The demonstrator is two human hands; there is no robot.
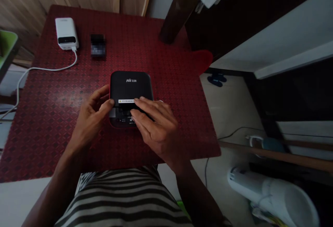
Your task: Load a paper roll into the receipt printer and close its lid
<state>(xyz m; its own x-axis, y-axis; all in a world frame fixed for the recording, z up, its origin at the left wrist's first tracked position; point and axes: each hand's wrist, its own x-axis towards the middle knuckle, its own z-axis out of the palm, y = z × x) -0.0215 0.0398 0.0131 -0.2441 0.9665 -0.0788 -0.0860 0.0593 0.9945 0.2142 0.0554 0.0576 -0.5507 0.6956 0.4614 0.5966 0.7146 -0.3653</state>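
A black square device (130, 88) with a white logo and a yellow-and-white warning strip lies in the middle of the red patterned table (52, 109). My left hand (91, 116) touches its left front corner with thumb and fingertips, fingers loosely apart. My right hand (156, 124) lies over its front right edge, fingers stretched out and pressing on the front panel near some small ports. Neither hand lifts the device off the table.
A white power bank (66, 33) with a white cable (39, 69) lies at the table's back left. A small dark blurred object (97, 45) sits beside it. A tall dark bottle (182, 8) stands at the back right. A white fan (273, 195) lies on the floor to the right.
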